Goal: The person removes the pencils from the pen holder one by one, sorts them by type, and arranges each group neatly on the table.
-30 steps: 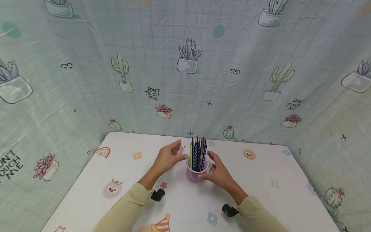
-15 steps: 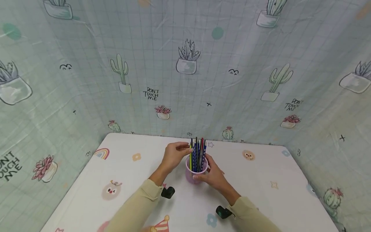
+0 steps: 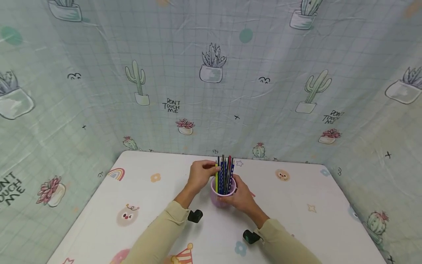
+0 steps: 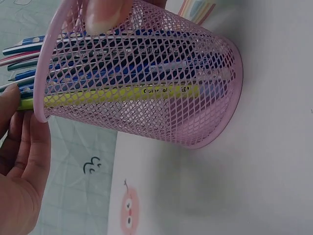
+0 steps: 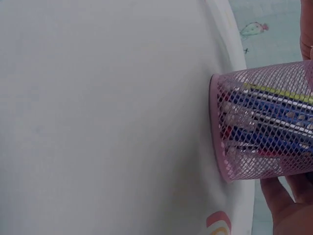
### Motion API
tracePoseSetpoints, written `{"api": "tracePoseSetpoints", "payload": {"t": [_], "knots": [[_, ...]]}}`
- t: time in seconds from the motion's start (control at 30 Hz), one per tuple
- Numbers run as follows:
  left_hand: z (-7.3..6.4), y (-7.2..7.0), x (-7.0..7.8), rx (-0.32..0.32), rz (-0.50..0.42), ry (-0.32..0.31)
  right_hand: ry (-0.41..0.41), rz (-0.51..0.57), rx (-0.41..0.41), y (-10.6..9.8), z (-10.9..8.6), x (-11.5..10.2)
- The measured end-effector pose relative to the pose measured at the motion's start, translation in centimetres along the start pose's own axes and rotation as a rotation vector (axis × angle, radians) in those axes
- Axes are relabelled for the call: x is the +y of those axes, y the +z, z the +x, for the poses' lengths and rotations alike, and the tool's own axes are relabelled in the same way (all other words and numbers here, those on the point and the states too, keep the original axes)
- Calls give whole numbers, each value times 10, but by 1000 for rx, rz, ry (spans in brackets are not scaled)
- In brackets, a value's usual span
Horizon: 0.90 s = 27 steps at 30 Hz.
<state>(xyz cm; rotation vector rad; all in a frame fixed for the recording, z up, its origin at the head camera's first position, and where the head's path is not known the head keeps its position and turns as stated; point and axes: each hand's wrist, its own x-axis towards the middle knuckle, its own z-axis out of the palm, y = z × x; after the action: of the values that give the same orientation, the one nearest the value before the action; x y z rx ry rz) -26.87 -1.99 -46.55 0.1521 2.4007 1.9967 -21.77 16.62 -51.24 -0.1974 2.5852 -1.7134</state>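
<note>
A pink mesh pencil cup (image 3: 217,201) stands upright on the white table, full of pencils (image 3: 225,179) with their tips up. Several are dark blue with white dots. At the cup's left side stands a yellow-green pencil (image 4: 122,93), its lower length visible through the mesh. My left hand (image 3: 199,176) pinches it between thumb and fingers just above the rim. From the right, my right hand (image 3: 242,197) grips the cup, thumb (image 4: 105,14) across the near wall; its fingers show beyond the cup in the right wrist view.
The white table (image 3: 277,209) carries printed pictures, among them a rainbow and faces. Close behind and at both sides hangs a pale green cactus-print sheet (image 3: 230,95). Small dark cameras (image 3: 195,216) sit at both wrists.
My left hand has moved right to the pencils and taken the yellow-green one. My right hand has moved left and closed around the cup, which stays in place.
</note>
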Motion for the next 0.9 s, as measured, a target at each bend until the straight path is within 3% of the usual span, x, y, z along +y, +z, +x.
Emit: {"api": "tracePoseSetpoints", "payload": {"t": [0.2, 0.43, 0.67, 0.9], "knots": [[2, 0, 4, 35, -38, -9, -36, -28, -4, -3, 4, 1], [5, 3, 7, 47, -33, -14, -19, -41, -13, -5, 5, 0], [6, 2, 13, 87, 23, 31, -26, -20, -12, -5, 6, 1], [13, -4, 22, 112, 8, 70, -34, -42, -10, -6, 8, -1]]}}
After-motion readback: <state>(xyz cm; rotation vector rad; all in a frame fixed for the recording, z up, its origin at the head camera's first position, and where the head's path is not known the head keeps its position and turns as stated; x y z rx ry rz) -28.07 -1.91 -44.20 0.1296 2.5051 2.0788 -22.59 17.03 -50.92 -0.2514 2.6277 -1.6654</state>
